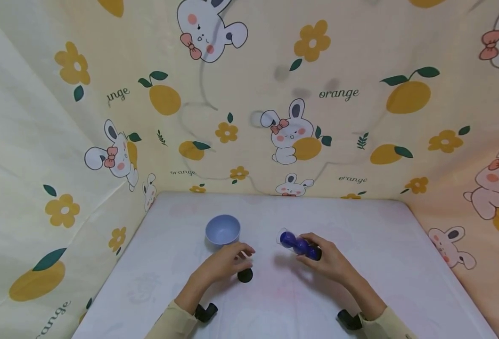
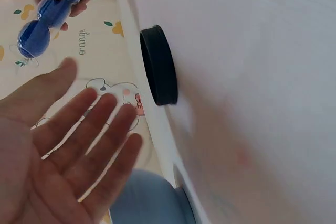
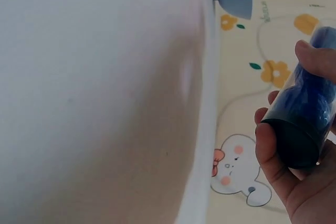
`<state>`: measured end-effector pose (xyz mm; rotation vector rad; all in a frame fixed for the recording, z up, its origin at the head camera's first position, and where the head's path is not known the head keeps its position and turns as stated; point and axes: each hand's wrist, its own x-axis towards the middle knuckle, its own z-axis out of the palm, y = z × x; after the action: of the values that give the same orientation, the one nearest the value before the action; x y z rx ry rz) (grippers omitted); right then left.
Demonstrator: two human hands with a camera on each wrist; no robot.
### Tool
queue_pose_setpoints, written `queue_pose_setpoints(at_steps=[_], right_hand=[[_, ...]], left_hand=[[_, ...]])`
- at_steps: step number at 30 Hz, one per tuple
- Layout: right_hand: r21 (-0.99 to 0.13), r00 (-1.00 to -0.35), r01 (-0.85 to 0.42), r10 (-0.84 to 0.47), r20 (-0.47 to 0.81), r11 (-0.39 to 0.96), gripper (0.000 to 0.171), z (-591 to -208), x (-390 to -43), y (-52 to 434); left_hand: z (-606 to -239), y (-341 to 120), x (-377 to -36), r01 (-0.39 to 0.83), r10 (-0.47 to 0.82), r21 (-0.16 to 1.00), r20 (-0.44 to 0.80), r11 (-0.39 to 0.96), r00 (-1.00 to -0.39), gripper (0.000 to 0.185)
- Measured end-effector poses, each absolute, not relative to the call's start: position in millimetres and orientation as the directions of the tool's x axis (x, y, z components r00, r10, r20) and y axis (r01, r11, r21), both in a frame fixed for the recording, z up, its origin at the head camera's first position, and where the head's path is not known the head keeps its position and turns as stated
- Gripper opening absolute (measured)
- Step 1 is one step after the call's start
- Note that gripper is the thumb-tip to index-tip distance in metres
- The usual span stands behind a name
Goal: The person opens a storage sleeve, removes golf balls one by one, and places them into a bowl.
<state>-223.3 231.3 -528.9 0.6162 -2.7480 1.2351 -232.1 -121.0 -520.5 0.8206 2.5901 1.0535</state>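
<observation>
My right hand (image 1: 329, 259) grips a clear tube (image 1: 293, 242) with several blue balls lined up inside. The tube is tilted above the table, its open-looking end pointing left and away from me. A black base (image 3: 295, 142) closes its near end, by the palm. My left hand (image 1: 221, 262) hovers with its fingers spread and nothing held, as the left wrist view shows. Just by it on the table lies a round black cap (image 1: 245, 275), hollow with a short rim. Right behind the left hand stands a light blue bowl (image 1: 223, 230), no contents showing inside.
The white-covered table (image 1: 266, 301) ends at a patterned cloth (image 1: 249, 127) hanging behind it, with more cloth along both sides. Black wrist-worn devices sit at the left cuff (image 1: 206, 311) and the right cuff (image 1: 349, 320), low over the table.
</observation>
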Motion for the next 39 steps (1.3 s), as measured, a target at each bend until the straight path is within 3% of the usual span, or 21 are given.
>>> queue_pose_setpoints(at_steps=[6,15,24,39], right_hand=[[-0.696,-0.913,-0.392,-0.345,0.217,0.601,0.052,-524.6,-221.8,227.9],[-0.648,-0.899,-0.428,-0.366,0.239,0.63,0.054,-518.6,-221.9,224.6],[-0.62,-0.887,-0.452,-0.4,0.232,0.642,0.054,-513.0,-221.9,223.9],[-0.529,-0.878,-0.474,-0.421,0.227,0.704,0.054,-503.9,-221.7,220.2]], left_hand=[[-516.4,-107.7,-237.6,0.435,0.555,0.745,0.105,0.506,-0.825,0.042],[-512.3,-88.0,-243.2,0.427,0.518,0.787,0.162,0.445,-0.84,0.054],[-512.5,-79.0,-244.6,0.421,0.495,0.828,0.208,0.37,-0.844,0.05],[-514.3,-75.0,-240.7,0.432,0.498,0.813,0.209,0.391,-0.842,0.045]])
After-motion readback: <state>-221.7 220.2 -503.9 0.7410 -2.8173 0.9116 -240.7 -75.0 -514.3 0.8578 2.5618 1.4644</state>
